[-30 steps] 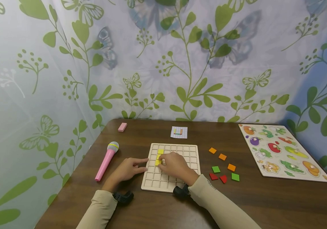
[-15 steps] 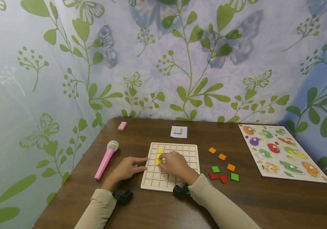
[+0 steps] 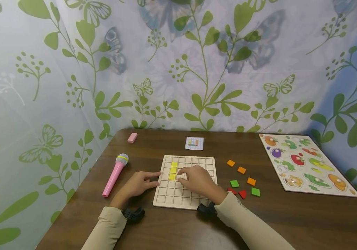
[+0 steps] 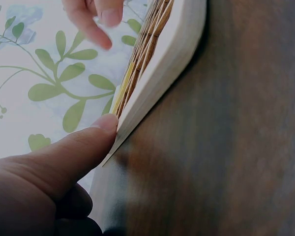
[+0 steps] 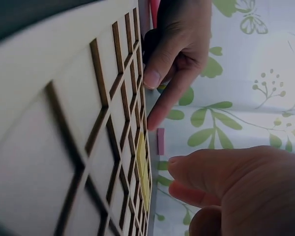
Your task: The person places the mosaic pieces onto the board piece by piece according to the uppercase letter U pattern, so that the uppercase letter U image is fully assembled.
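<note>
A pale wooden grid board lies on the table, with three yellow square tiles in a column near its left side. My left hand rests its extended index finger and thumb against the board's left edge; the left wrist view shows the thumb touching that edge. Just right of the yellow tiles, my right hand is over the board. In the right wrist view its thumb and fingers are bent loosely, apart from the tiles, and nothing shows between them. Part of the board is hidden under this hand.
Right of the board lie several orange tiles, green tiles and red pieces. A pattern card and a pink block are farther back. A pink microphone lies left; a vegetable puzzle board lies far right.
My right hand has let go of the lowest yellow tile and moved slightly right, uncovering the tile column. The left hand has stayed at the board's edge.
</note>
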`<control>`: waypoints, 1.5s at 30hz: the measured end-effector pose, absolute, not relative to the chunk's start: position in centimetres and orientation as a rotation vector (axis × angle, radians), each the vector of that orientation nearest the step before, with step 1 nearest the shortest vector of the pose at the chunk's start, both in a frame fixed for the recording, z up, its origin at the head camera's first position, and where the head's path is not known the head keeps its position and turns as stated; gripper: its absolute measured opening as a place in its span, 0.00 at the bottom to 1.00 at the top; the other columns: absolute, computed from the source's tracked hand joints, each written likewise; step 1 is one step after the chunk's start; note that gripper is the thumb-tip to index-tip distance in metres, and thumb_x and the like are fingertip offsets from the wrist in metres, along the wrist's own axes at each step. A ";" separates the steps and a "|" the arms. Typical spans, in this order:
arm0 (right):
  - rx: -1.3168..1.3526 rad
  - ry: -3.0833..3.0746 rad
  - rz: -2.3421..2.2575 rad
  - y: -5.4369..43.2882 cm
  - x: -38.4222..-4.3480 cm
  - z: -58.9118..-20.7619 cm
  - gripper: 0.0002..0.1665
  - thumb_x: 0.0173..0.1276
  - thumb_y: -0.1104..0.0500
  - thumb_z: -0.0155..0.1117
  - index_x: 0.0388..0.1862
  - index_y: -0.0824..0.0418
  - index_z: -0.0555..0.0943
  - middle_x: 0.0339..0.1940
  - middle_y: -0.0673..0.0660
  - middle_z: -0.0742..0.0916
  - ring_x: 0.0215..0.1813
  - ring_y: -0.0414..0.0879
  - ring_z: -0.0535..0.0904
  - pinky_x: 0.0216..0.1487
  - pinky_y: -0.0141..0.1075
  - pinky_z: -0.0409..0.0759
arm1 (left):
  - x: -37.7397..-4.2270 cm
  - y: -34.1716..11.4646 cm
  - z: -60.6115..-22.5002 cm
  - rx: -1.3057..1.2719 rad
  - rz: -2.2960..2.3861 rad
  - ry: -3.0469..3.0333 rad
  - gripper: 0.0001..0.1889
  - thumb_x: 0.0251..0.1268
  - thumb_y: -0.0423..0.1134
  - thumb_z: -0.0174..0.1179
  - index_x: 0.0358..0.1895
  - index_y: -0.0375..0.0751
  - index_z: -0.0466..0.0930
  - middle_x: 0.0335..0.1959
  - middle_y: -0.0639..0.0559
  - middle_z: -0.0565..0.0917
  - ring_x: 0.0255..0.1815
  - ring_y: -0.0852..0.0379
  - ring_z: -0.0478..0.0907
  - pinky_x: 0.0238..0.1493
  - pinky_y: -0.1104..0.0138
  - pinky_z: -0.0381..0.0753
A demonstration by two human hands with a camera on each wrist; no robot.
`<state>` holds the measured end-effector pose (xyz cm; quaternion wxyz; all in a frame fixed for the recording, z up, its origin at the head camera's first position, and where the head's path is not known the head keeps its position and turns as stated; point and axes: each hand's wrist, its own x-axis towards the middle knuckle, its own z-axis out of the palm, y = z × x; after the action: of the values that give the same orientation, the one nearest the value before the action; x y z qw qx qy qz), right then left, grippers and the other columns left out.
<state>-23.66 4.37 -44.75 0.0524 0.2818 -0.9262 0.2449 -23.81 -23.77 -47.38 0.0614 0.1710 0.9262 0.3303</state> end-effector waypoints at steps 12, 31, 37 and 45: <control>0.799 -2.793 0.728 8.5 -22.0 -45.2 0.11 0.69 0.50 0.72 0.47 0.51 0.90 0.13 0.41 0.70 0.17 0.35 0.61 0.20 0.32 0.60 | -23.6 -23.7 -47.3 0.491 0.984 2.811 0.25 0.67 0.52 0.69 0.66 0.55 0.82 0.15 0.59 0.62 0.16 0.62 0.57 0.21 0.70 0.60; 0.608 -2.721 0.658 16.5 -18.8 -46.2 0.08 0.64 0.53 0.77 0.41 0.51 0.90 0.11 0.38 0.63 0.16 0.32 0.52 0.20 0.30 0.54 | -23.8 -23.8 -47.4 0.524 0.971 2.822 0.25 0.67 0.52 0.68 0.66 0.55 0.82 0.15 0.60 0.62 0.17 0.63 0.58 0.21 0.69 0.61; 0.558 -2.672 0.615 18.8 -17.8 -46.2 0.09 0.61 0.52 0.80 0.39 0.50 0.89 0.11 0.37 0.63 0.17 0.32 0.51 0.22 0.31 0.53 | -23.8 -24.0 -47.2 0.503 0.973 2.836 0.25 0.67 0.52 0.69 0.66 0.56 0.82 0.15 0.59 0.62 0.16 0.63 0.58 0.21 0.69 0.61; 0.392 -2.790 0.574 20.1 -17.0 -46.8 0.17 0.59 0.44 0.80 0.40 0.53 0.90 0.11 0.41 0.62 0.18 0.37 0.54 0.23 0.34 0.51 | -23.6 -24.0 -47.3 0.524 0.983 2.811 0.25 0.67 0.52 0.68 0.67 0.55 0.82 0.15 0.60 0.61 0.16 0.63 0.57 0.21 0.70 0.61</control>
<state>-17.04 20.14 -46.78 0.1328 0.1351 -0.9618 0.1978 -23.60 -24.02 -47.33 0.0590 0.1730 0.9281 0.3245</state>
